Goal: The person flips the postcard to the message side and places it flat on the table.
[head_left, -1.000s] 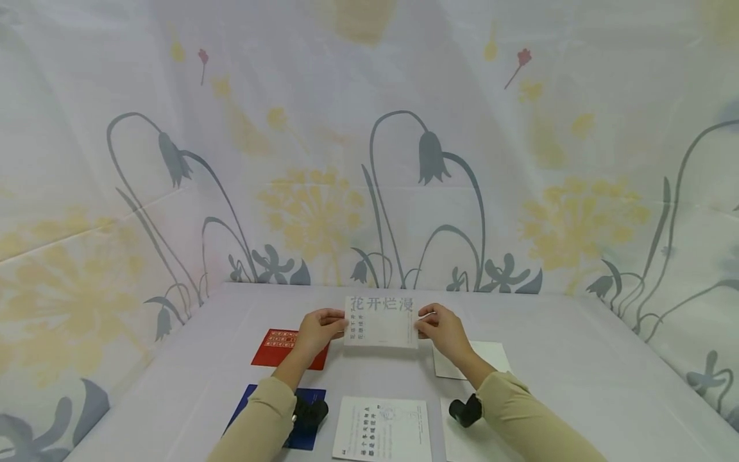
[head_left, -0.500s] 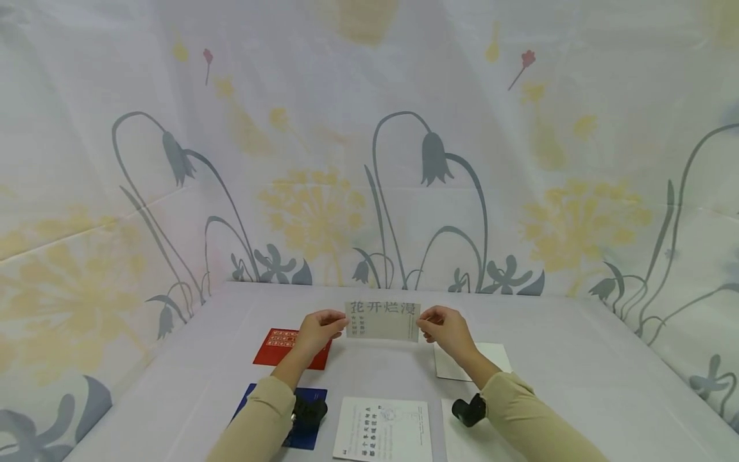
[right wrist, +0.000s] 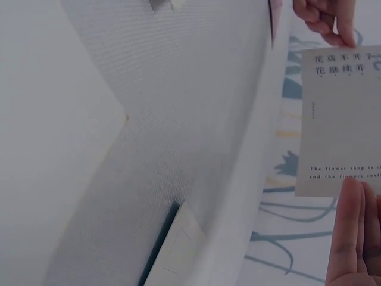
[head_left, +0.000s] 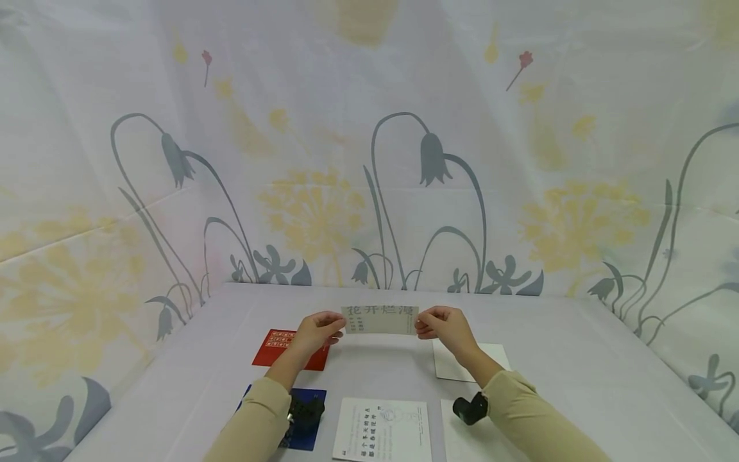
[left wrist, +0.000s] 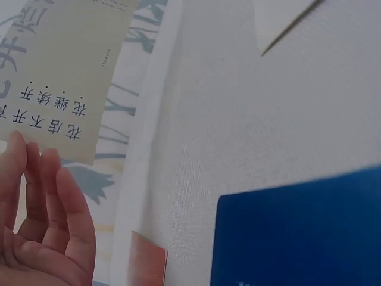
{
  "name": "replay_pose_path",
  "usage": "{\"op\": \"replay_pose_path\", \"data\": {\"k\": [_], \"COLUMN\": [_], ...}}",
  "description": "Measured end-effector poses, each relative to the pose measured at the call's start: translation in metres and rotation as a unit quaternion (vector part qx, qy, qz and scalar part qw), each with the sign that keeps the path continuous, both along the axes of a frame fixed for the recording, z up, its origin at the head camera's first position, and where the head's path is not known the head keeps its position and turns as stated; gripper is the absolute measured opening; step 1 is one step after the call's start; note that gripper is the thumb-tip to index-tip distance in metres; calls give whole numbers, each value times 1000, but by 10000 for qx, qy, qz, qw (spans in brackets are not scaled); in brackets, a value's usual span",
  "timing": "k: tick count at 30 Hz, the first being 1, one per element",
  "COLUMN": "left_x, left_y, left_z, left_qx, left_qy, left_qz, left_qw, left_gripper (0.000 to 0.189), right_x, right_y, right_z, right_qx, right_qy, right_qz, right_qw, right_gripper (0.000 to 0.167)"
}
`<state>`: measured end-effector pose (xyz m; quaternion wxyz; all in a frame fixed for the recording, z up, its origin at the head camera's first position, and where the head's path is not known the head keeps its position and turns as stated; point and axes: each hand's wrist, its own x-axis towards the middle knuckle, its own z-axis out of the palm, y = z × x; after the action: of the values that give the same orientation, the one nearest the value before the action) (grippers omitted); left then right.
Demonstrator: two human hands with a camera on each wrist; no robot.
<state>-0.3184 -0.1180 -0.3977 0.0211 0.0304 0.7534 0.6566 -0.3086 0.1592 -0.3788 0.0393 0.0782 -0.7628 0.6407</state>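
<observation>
Both hands hold up a pale card (head_left: 381,319) printed with grey Chinese characters, over the far middle of the table. My left hand (head_left: 316,332) pinches its left edge between thumb and fingers. At the opposite edge, my right hand (head_left: 447,330) pinches the card the same way. In the left wrist view the card (left wrist: 65,77) shows two lines of dark characters, with the fingertips (left wrist: 50,158) at its border. Small English text runs along the border near the right fingers (right wrist: 351,196) in the right wrist view.
On the table (head_left: 554,359) lie a red card (head_left: 277,350) at left and a blue card (head_left: 303,436) nearer, partly under the left forearm. A printed white card (head_left: 398,430) is front middle. Two plain white cards (head_left: 491,353) lie at right, partly behind the right arm. Flowered cloth (head_left: 369,160) hangs behind.
The card held in both hands has tipped back, so its face looks shorter in the head view. Its top edge is lower than before. Both hands keep their hold and have barely moved.
</observation>
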Motion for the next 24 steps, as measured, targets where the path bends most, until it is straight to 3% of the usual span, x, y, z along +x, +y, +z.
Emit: {"op": "replay_pose_path", "data": {"k": [12, 18, 24], "left_x": [1, 1, 0], "left_y": [-1, -3, -4], "left_z": [-1, 0, -1], "left_qx": [603, 810, 952], "left_qy": [-108, -252, -357], "left_qz": [-242, -287, -242], "left_qw": [9978, 9960, 9945], "left_gripper": [29, 32, 31], "right_x": [3, 4, 6], "right_y": [0, 0, 1], "right_z": [0, 1, 1], "right_qx": [-150, -140, -71], "right_qy": [43, 31, -5], "right_qz": [79, 24, 4], "right_qw": [9998, 9999, 10000], "right_gripper": [19, 15, 22]}}
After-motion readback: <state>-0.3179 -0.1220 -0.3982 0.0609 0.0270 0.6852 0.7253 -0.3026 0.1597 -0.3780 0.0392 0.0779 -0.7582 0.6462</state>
